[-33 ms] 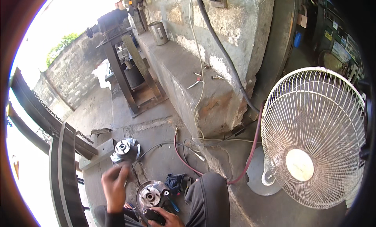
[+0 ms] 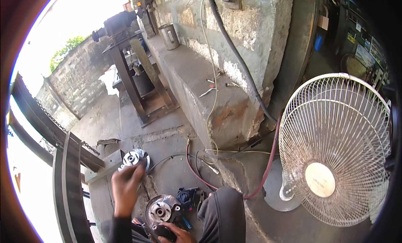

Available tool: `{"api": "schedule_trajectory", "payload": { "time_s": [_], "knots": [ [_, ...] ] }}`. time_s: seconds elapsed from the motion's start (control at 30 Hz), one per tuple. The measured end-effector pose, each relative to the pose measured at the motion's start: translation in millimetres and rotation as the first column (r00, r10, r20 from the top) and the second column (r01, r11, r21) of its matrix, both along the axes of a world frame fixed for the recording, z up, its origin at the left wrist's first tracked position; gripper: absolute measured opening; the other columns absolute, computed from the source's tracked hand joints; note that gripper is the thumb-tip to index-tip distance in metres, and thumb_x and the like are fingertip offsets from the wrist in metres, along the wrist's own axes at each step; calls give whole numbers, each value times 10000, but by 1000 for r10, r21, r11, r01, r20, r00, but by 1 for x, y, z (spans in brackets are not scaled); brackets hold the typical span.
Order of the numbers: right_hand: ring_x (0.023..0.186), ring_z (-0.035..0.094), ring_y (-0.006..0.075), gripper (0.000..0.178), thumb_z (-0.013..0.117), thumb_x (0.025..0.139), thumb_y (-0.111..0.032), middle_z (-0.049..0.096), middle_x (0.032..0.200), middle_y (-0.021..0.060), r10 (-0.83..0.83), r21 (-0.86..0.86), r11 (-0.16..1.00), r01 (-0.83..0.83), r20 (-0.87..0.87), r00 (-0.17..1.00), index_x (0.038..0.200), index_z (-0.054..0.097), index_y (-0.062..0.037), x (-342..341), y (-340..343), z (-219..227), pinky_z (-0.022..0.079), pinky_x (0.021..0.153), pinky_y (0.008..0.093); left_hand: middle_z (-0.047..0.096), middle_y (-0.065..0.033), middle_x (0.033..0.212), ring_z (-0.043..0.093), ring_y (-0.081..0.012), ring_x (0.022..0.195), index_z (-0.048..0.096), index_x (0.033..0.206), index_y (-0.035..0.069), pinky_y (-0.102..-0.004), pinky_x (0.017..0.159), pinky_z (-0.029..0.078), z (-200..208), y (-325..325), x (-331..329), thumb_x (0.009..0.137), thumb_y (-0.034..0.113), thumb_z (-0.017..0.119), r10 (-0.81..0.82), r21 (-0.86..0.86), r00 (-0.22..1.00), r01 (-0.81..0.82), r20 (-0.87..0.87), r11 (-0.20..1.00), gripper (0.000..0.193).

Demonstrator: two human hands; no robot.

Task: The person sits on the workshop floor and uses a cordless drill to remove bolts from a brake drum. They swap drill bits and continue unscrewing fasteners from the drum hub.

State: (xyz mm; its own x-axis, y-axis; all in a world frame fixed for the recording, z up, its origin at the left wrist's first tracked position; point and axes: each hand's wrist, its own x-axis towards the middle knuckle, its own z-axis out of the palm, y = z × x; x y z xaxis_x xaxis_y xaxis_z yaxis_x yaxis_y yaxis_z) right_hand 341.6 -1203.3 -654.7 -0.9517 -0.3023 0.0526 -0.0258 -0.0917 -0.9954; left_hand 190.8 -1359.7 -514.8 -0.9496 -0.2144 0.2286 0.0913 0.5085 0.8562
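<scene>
The right hand (image 2: 181, 233) grips a rounded black part (image 2: 163, 232), round metal hub (image 2: 160, 212) just beyond; blurred left hand (image 2: 125, 187), grasp unclear.

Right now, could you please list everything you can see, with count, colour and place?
Near wheel hub: 1, silver, lower centre
Far wheel hub: 1, silver, lower left
Cloth: 1, dark, right of near wheel hub
Tool: 1, blue, below cloth
Rounded part: 1, black, bottom centre
Hose: 1, red, lower middle
Fan: 1, white, right
Ledge: 1, grey, upper middle
Can: 1, grey, on ledge
Small items: several, mixed, on ledge
Thick cable: 1, black, upper middle
Machine stand: 1, dark, upper left
Steel beams: several, dark, left edge
Greenery: some, green, upper left
Trouser legs: 2, dark, bottom
Left fingers: 1 hand, blurred, grip unclear
Right fingers: 1 hand, on rounded part
</scene>
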Motion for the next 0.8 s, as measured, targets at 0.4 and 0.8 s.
{"api": "schedule_trajectory", "payload": {
  "time_s": [0.4, 0.8],
  "knots": [
    [1204, 705, 364, 491, 806, 933, -279, 725, 1279, 215, -68, -88, 993, 80, 137, 988, 1338, 680, -31, -40, 41, -3, 550, 1030, 422, 756, -256, 946, 750, -426, 969, 779, 1191, 47, -490, 862, 579, 6, 207, -379, 890, 82, 744, -486, -652, 861, 284, -148, 703, 305],
    [1157, 726, 360, 436, 806, 936, -250, 751, 1213, 185, -134, -68, 987, 143, 121, 983, 1314, 696, -64, -54, 53, 11, 568, 987, 415, 763, -245, 844, 771, -405, 867, 819, 919, -12, -465, 821, 607, 20, 246, -396, 857, 390, 843, -533, -596, 845, 411, -33, 689, 408]
  ]
}}
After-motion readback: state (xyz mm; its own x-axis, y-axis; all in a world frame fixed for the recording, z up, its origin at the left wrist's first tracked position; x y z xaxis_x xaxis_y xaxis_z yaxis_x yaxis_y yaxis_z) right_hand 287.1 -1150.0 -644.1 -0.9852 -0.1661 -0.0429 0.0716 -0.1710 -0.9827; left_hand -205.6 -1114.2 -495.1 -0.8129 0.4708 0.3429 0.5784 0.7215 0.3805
